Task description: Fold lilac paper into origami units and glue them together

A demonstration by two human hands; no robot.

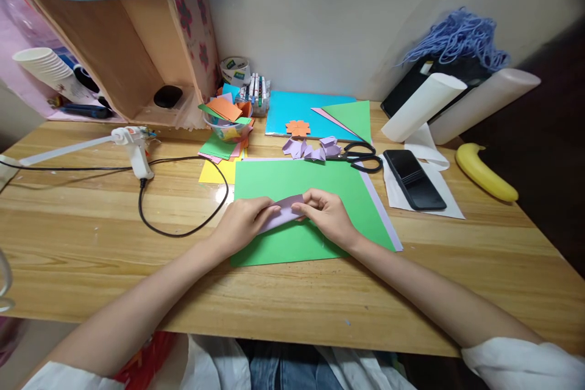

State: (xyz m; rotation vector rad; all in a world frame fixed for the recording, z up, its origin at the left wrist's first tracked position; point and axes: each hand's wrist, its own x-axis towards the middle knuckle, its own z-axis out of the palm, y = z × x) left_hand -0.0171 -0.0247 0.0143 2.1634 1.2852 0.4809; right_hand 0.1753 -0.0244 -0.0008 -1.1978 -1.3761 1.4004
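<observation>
Between my two hands is a folded strip of light purple paper (284,213), tilted up toward the right. My left hand (244,222) pinches its left end, thumb on top. At the right end, the thumb and fingers of my right hand (329,214) close on the paper. Both hands are over a large green sheet (292,183), which lies on a pale purple sheet (381,210). Just beyond it sit crumpled purple paper pieces (315,149) beside black-handled scissors (365,157). An orange paper flower (298,128) rests on a blue sheet (283,106).
On the left stands a glue gun (136,149) with its black cord looped on the table. A tub of paper scraps (226,125) is at the back. To the right are a phone (414,180), a banana (487,173) and a white paper roll (425,106).
</observation>
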